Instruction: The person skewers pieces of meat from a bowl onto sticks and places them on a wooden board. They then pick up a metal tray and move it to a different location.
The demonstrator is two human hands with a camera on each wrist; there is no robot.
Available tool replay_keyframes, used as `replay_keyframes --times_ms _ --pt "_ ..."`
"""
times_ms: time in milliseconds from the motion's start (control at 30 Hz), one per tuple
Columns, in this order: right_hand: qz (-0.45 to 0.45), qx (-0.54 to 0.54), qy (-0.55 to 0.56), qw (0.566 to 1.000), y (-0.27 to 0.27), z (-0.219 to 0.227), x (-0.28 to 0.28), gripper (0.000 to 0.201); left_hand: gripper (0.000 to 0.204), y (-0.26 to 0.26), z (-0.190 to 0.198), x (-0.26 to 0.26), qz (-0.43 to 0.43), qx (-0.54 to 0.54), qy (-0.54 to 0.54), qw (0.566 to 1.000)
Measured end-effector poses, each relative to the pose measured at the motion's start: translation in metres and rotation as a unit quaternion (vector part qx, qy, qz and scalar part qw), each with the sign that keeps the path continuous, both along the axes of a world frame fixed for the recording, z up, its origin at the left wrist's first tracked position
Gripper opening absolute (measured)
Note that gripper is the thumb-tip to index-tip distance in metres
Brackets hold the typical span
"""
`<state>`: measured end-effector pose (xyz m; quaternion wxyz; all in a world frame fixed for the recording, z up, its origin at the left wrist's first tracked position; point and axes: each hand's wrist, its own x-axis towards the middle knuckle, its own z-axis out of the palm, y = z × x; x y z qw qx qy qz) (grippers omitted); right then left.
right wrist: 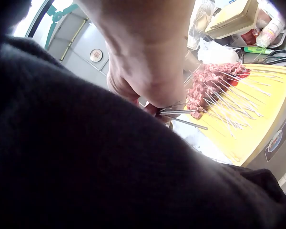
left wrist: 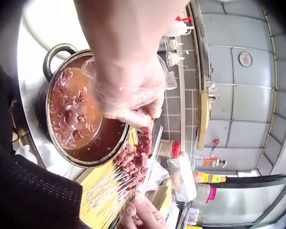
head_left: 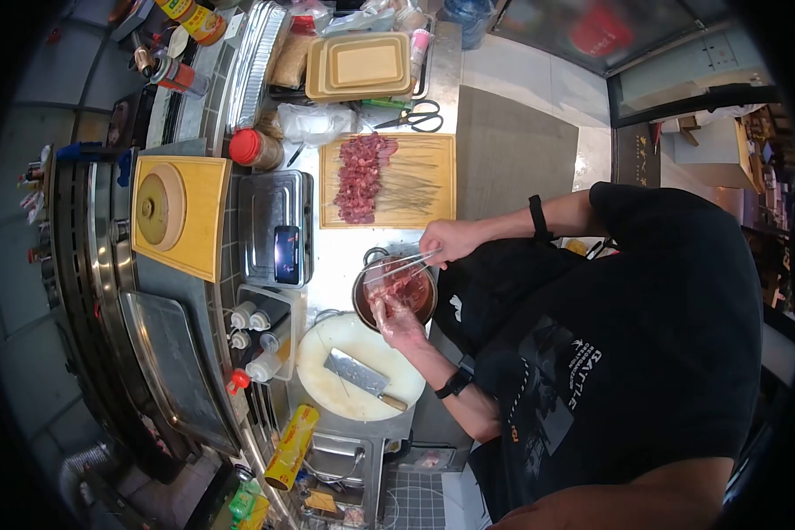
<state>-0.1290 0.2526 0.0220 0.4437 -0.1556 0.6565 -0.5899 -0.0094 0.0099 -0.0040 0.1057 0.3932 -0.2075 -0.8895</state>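
My left hand (head_left: 401,323) (left wrist: 131,93), in a clear plastic glove, is over a metal pot (head_left: 359,305) (left wrist: 50,131) of meat in reddish liquid (left wrist: 76,114). Its fingers pinch a piece of raw meat (left wrist: 144,142), into which a thin metal skewer (left wrist: 137,183) runs. The bare right hand (head_left: 450,241) (left wrist: 142,213) (right wrist: 148,83) holds that skewer, with more metal skewers (right wrist: 188,123) beside its fingers. Past the pot lies a yellow board (head_left: 433,146) (right wrist: 264,121) with rows of skewered meat (head_left: 359,181) (right wrist: 209,83).
A round white chopping board (head_left: 318,375) carries a cleaver (head_left: 355,369) beside the pot. Scissors (head_left: 422,117), trays (head_left: 358,66) and a red-lidded jar (head_left: 254,150) stand past the yellow board. A scale with a phone (head_left: 287,254) and a bin of squeeze bottles (head_left: 261,331) are opposite me.
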Motion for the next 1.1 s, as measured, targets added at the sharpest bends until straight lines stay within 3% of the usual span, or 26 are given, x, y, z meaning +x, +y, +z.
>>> replay_keyframes --times_ms 100,500,600,700,800,1100 --pt "0.003 0.015 -0.004 1.0 0.003 0.007 -0.004 0.01 0.041 -0.002 0.003 0.002 -0.039 -0.031 0.034 0.998" --pt "0.004 0.008 0.025 1.0 0.003 0.007 -0.007 0.009 0.051 0.007 0.025 -0.011 -0.042 -0.136 -0.012 0.99" --pt "0.0 0.004 0.028 1.0 0.005 0.006 -0.007 0.009 0.048 0.008 0.023 -0.011 -0.044 -0.13 -0.001 0.99" --pt "-0.008 -0.001 0.029 1.0 0.005 0.002 -0.006 0.009 0.041 0.006 0.024 -0.014 0.006 -0.051 0.004 0.999" --pt "-0.014 0.003 0.03 0.999 0.005 0.0 -0.005 0.01 0.033 0.002 0.009 -0.011 0.002 -0.073 0.007 0.997" --pt "0.001 0.004 0.039 0.999 0.004 0.005 -0.009 0.01 0.028 0.003 0.012 -0.009 -0.04 -0.098 0.006 0.994"
